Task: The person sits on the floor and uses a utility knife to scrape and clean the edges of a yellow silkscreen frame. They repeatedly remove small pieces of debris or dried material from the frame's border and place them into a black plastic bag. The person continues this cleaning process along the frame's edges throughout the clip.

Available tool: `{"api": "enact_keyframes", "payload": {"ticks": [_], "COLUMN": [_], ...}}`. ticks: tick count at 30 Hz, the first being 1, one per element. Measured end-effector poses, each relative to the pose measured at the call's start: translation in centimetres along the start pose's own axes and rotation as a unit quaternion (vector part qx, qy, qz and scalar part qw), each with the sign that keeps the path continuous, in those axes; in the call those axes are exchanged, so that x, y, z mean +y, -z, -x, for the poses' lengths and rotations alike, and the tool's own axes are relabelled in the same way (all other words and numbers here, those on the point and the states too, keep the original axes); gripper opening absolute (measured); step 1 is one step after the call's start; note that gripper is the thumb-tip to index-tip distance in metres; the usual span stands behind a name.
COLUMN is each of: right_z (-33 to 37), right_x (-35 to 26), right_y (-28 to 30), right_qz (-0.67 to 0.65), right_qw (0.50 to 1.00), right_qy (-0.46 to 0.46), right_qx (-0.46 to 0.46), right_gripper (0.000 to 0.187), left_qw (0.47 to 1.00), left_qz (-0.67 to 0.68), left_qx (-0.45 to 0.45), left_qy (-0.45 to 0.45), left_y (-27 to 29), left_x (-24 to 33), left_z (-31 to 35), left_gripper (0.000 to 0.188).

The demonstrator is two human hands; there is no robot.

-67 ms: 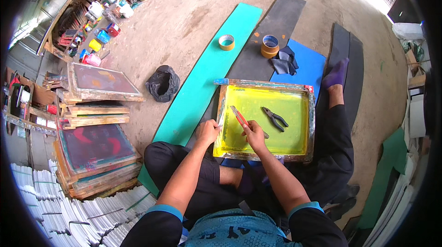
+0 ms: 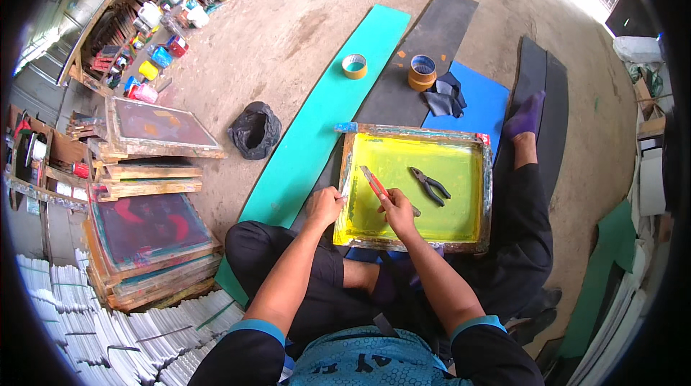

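Note:
A wooden screen-printing frame (image 2: 486, 191) with yellow mesh rests across my lap, its edges crusted with paint. My right hand (image 2: 398, 214) is closed around a red utility knife (image 2: 375, 183), held above the mesh with its tip toward the frame's upper left. Beside it on the mesh lie dark-handled pliers (image 2: 432, 187), slightly spread. Past my right fingers shows a small greyish end (image 2: 416, 211) of something I cannot make out. My left hand (image 2: 325, 206) is pinched at the frame's left edge; what its fingertips hold is hidden.
Tape rolls stand on a green mat (image 2: 324, 112) and a dark mat (image 2: 439, 26). A dark cloth (image 2: 446, 96) lies by a blue mat (image 2: 481, 98). To the left are a black plastic bag (image 2: 255, 131), stacked frames (image 2: 155, 231) and bundled white sheets (image 2: 129, 335).

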State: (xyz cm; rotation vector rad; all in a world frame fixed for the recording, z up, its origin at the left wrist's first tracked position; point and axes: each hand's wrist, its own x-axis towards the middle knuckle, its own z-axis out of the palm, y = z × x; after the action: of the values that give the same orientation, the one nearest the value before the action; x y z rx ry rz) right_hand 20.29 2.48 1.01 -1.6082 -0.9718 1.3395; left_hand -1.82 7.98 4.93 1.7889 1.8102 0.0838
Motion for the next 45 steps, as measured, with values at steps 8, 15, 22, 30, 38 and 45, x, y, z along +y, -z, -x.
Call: {"api": "enact_keyframes", "payload": {"ticks": [8, 15, 22, 30, 38, 45], "right_z": [0.2, -0.3, 0.0, 1.4, 0.5, 0.5], "right_x": [-0.1, -0.6, -0.2, 2.1, -0.7, -0.8], "right_y": [0.5, 0.2, -0.6, -2.4, -3.3, -4.3], "right_qz": [0.013, 0.007, 0.026, 0.005, 0.105, 0.159], "right_qw": [1.0, 1.0, 0.999, 0.996, 0.979, 0.975], "right_qy": [-0.005, -0.019, 0.017, 0.081, 0.109, 0.062], "right_qx": [0.009, 0.0, 0.017, 0.049, 0.135, 0.143], "right_gripper": [0.03, 0.028, 0.028, 0.026, 0.027, 0.028], "left_qw": [0.981, 0.991, 0.999, 0.989, 0.977, 0.981], "left_qz": [-0.156, -0.104, -0.022, -0.091, -0.182, -0.176], "left_qx": [0.103, 0.081, 0.027, 0.114, 0.103, 0.074], "left_qy": [-0.057, 0.02, 0.007, 0.013, -0.044, -0.041], "left_y": [-2.4, -2.6, -2.5, -2.5, 0.8, 0.0], "left_x": [1.6, 2.4, -0.2, 2.6, 4.5, 3.5], "left_z": [2.3, 1.9, 1.0, 2.4, -3.8, -4.8], "left_gripper": [0.023, 0.022, 0.019, 0.024, 0.016, 0.019]}}
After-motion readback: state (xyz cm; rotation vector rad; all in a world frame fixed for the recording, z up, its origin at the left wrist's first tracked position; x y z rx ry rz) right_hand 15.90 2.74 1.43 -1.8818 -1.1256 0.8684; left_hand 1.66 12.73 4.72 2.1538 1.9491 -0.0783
